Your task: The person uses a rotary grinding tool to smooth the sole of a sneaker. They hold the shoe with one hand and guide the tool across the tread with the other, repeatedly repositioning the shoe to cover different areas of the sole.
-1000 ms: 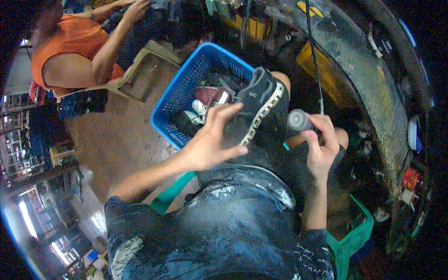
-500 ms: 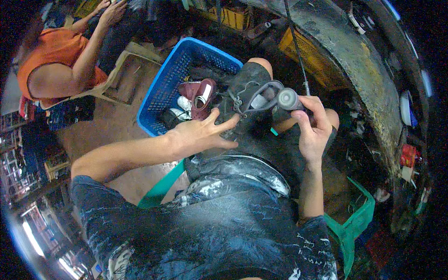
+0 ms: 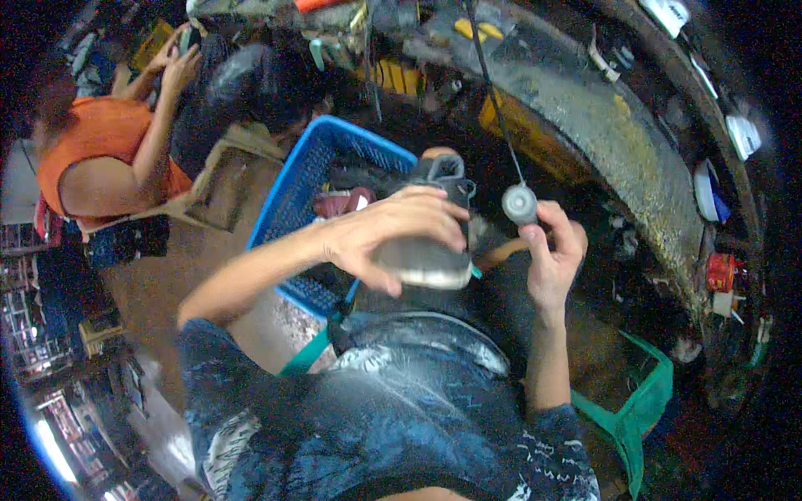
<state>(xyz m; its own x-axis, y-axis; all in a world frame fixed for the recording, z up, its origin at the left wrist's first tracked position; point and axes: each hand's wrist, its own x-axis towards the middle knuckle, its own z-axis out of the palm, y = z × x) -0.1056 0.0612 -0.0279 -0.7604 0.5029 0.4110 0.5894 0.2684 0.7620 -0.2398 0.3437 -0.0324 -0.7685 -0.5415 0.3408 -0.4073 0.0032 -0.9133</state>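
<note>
A dark shoe (image 3: pixel 426 255) with a pale sole edge is in front of my lap, partly blurred. Across it lies my left hand (image 3: pixel 393 230), its fingers curved over the shoe and its thumb at the near side. The fingers hide much of the shoe's upper. To the right, my right hand (image 3: pixel 555 259) pinches a grey cylindrical tool (image 3: pixel 519 204) between thumb and fingers, its round end toward me. A black cord (image 3: pixel 497 108) comes down to the tool from above. The tool is apart from the shoe.
Left of the shoe stands a blue plastic basket (image 3: pixel 288 179) with maroon shoes (image 3: pixel 342 202) inside. A green stool frame (image 3: pixel 643 397) is at the right. A person in orange (image 3: pixel 104 142) sits at the far left by a low wooden frame (image 3: pixel 219 179). A worn ledge (image 3: pixel 601 138) curves along the right.
My left hand has gone from spread fingers beside the shoe to curving over it. The shoe has turned, showing its pale sole edge. The tool now hangs in line with the cord.
</note>
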